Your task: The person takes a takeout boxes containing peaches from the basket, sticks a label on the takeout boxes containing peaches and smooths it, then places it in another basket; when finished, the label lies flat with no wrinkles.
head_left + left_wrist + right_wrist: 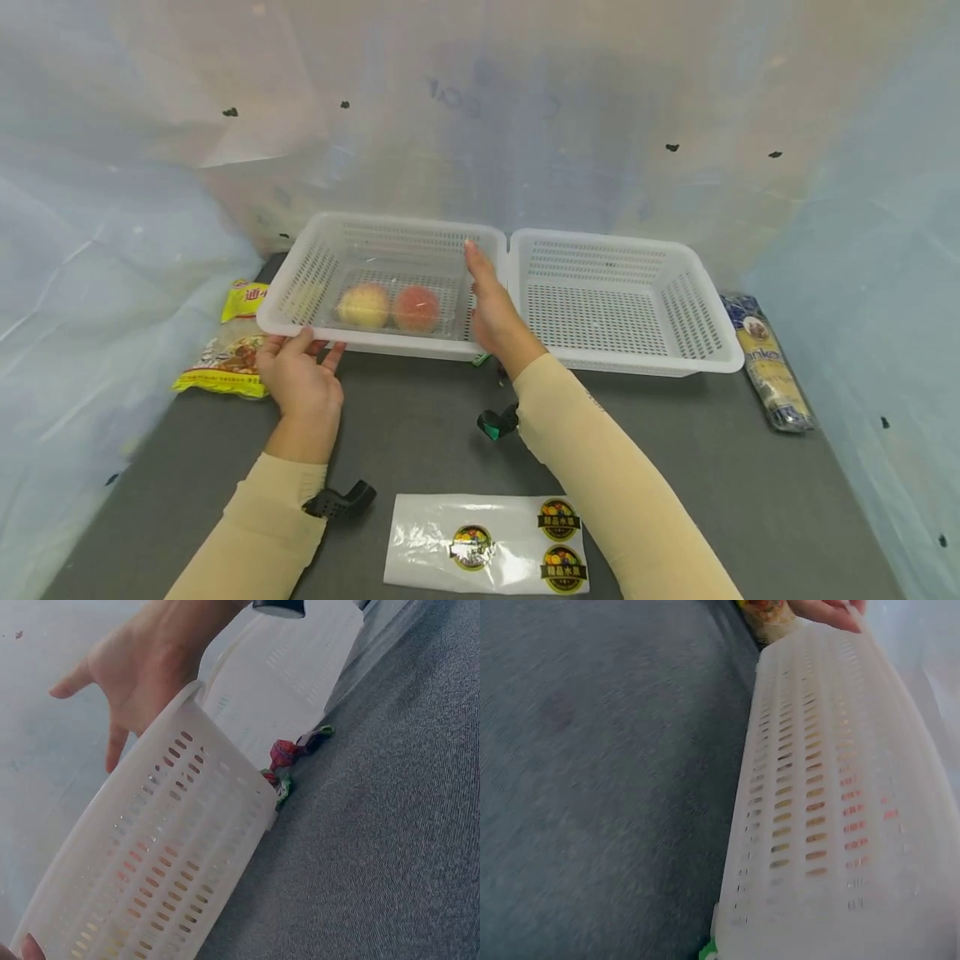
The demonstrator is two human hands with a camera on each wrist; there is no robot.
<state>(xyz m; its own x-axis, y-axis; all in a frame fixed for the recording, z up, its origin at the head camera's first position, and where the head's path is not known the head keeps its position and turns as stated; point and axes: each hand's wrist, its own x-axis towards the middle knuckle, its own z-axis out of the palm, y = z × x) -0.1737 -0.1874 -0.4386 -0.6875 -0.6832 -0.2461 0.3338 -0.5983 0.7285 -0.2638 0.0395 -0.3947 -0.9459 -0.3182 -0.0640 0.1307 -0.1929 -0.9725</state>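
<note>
A white perforated basket (pixel 390 343) stands at the back left. Inside it lies a clear plastic box (pixel 375 260) with two round fruits, one yellow (pixel 363 306) and one red (pixel 417 309). My left hand (pixel 303 383) grips the basket's front rim near its left corner, fingers beneath and thumb at the edge. At the basket's other end is my right hand (pixel 495 317), its fingers extended over the rim; the left wrist view shows that hand (pixel 142 675) with fingers spread. Wrapped candies (pixel 283 754) lie by the basket's lower corner in the left wrist view.
A second white basket (pixel 615 360) stands alongside on the right. Packaged food (pixel 768 362) lies beyond it, and a yellow food bag (pixel 225 358) lies at the left. Near the front is a white sheet (pixel 427 542) with round fruit labels. Plastic sheeting (pixel 480 125) hangs behind.
</note>
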